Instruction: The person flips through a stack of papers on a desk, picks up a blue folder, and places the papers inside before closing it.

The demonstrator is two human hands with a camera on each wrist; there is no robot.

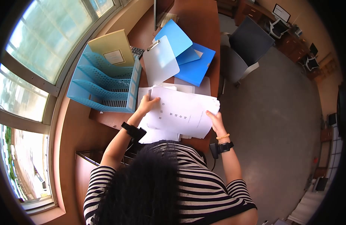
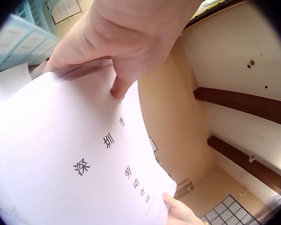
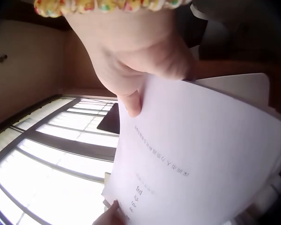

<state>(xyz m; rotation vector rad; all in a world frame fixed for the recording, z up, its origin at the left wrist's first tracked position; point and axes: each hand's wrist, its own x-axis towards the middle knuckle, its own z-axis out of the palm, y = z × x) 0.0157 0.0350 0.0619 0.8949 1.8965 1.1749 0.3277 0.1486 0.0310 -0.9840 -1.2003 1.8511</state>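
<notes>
A stack of white printed sheets [image 1: 176, 112] is held up between both hands above the desk. The left hand [image 1: 147, 105] grips its left edge, thumb on the top page; the left wrist view shows that hand [image 2: 126, 42] with its thumb near large printed characters on the paper [image 2: 51, 154]. At the opposite edge the right hand [image 1: 217, 123] pinches the sheets, thumb on top; in the right wrist view this hand [image 3: 136, 61] covers part of the paper's edge [image 3: 201, 140]. The fingers beneath the stack are mostly hidden. More white papers [image 1: 158, 135] lie under the held stack.
A light-blue file rack [image 1: 133, 86] holding a tan folder [image 1: 115, 48] stands at the desk's left, by the window. Beyond the papers lie a clear clipboard [image 1: 160, 63], blue folders [image 1: 197, 65] and a calculator [image 1: 137, 51]. A chair [image 1: 242, 48] stands right of the desk.
</notes>
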